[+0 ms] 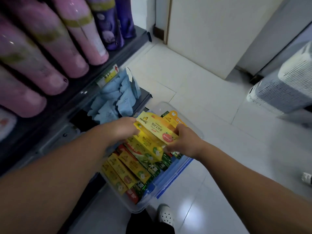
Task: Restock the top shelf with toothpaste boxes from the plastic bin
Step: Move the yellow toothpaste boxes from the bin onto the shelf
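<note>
A clear plastic bin (168, 188) with blue clips stands on the floor beside the shelf unit, filled with several yellow, green and red toothpaste boxes (125, 173). Both my hands reach down into it. My left hand (123, 129) grips the left end of a yellow toothpaste box (154, 128), and my right hand (184, 141) holds its right end, lifted slightly above the others. More yellow boxes lie stacked right under it.
To the left, a dark shelf (108, 65) carries pink bottles (81, 36) and purple bottles (109, 22). Blue packets (116, 97) hang below it. A white appliance (283, 88) stands at the right on the tiled floor. My white shoe (166, 215) is by the bin.
</note>
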`<state>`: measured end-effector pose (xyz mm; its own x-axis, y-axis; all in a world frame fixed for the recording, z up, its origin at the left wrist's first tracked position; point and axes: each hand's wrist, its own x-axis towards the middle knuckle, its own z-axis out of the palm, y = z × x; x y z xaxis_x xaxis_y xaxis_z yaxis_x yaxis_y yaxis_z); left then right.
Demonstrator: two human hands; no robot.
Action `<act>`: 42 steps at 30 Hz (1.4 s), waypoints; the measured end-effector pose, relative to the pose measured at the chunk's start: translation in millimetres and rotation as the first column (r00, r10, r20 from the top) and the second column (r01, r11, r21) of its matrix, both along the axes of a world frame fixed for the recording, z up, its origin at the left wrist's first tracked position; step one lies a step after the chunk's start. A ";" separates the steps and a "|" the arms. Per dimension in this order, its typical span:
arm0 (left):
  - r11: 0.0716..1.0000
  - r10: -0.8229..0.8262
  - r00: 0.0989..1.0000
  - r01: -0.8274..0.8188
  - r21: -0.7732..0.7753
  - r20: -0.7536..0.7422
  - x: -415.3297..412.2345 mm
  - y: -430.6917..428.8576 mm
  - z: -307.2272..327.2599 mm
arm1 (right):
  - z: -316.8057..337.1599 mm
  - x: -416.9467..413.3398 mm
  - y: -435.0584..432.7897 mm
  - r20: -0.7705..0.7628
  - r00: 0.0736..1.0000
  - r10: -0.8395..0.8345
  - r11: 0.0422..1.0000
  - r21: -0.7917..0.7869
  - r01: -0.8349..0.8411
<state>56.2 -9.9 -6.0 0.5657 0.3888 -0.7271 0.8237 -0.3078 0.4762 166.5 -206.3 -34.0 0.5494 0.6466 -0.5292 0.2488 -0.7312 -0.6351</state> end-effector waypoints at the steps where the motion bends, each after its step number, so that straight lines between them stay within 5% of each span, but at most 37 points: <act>1: 1.000 0.004 1.000 -0.004 0.011 0.017 -4.6 0.7 12.4 | 13.7 0.1 0.5 0.023 0.999 0.023 1.000 0.015 -0.024; 11: 0.980 0.169 0.974 -0.183 0.082 0.152 -55.3 -5.8 131.0 | 134.0 -22.9 12.2 0.257 0.965 -0.048 0.956 0.291 -0.030; 17: 0.962 0.166 0.962 -0.206 0.181 0.214 -91.3 -18.0 201.4 | 203.5 -40.6 28.9 0.213 0.977 0.010 0.898 0.428 -0.103; 28: 0.878 0.064 0.934 -0.220 0.425 0.352 -157.9 -20.8 352.2 | 320.1 -82.0 51.7 -0.221 0.963 0.156 0.710 0.703 0.047; 35: 0.779 -0.048 0.825 -0.322 0.538 0.563 -206.4 -25.3 442.8 | 400.5 -119.4 65.8 -0.368 0.899 0.238 0.562 0.807 0.182; 42: 0.654 -0.106 0.742 -0.449 0.608 0.662 -291.1 -9.8 523.8 | 481.3 -193.9 110.0 -0.105 0.916 0.388 0.467 0.879 -0.097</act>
<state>-234.9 -19.7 517.8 0.6068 0.7389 0.2929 0.5123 -0.6454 0.5666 -27.4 -96.3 447.3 0.2341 0.9354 0.2648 0.0508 0.2602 -0.9642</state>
